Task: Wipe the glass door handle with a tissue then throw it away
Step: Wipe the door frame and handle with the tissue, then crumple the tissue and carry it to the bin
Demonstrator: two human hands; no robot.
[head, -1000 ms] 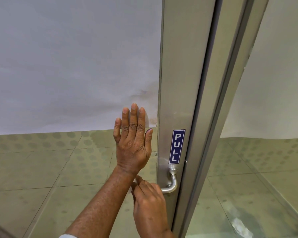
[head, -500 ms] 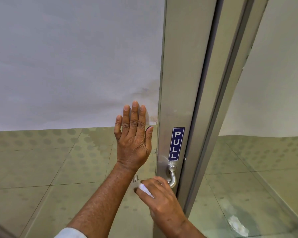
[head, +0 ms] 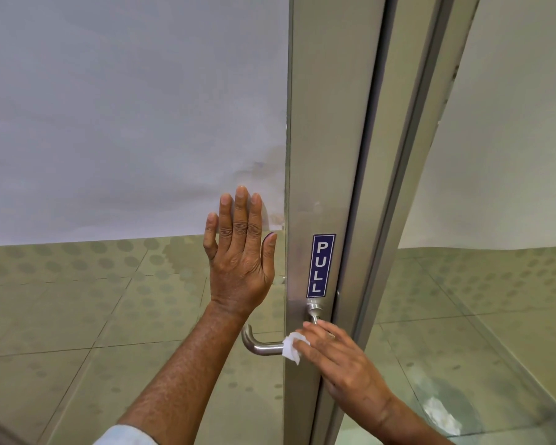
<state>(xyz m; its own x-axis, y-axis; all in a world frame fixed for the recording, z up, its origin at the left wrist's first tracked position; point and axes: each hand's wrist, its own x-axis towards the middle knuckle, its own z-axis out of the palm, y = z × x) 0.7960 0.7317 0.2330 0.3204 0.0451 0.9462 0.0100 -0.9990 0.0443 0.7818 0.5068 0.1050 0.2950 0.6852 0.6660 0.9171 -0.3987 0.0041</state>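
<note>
- In the head view, the left hand (head: 239,252) lay flat against the clear glass door panel (head: 109,300), fingers (head: 240,207) straight, spread slightly and released, holding nothing; its thumb pointed up just beside the brushed metal door frame (head: 321,123).
- The right hand (head: 337,361) reached in from the lower right, its fingers clenched around a small crumpled white tissue (head: 292,346).
- The tissue was pressed onto the curved brushed steel lever handle (head: 260,345), touching the lever where it met the frame; the lever's bent left end showed bare beyond the tissue.
- A second part of the steel handle, a short round neck (head: 313,311), stood out of the frame just above the right hand's fingertips.
- A narrow blue sticker with white letters reading PULL (head: 321,265) ran vertically on the frame, directly above that neck.
- A pale sleeve cuff (head: 126,436) showed at the bottom edge on the left arm.
- Through the glass, greenish tiled floor (head: 61,316) with dotted patterns lay below a plain white wall (head: 109,107).
- A whitish smear or reflection (head: 440,415) showed low on the right glass pane; what it was could not be told.
</note>
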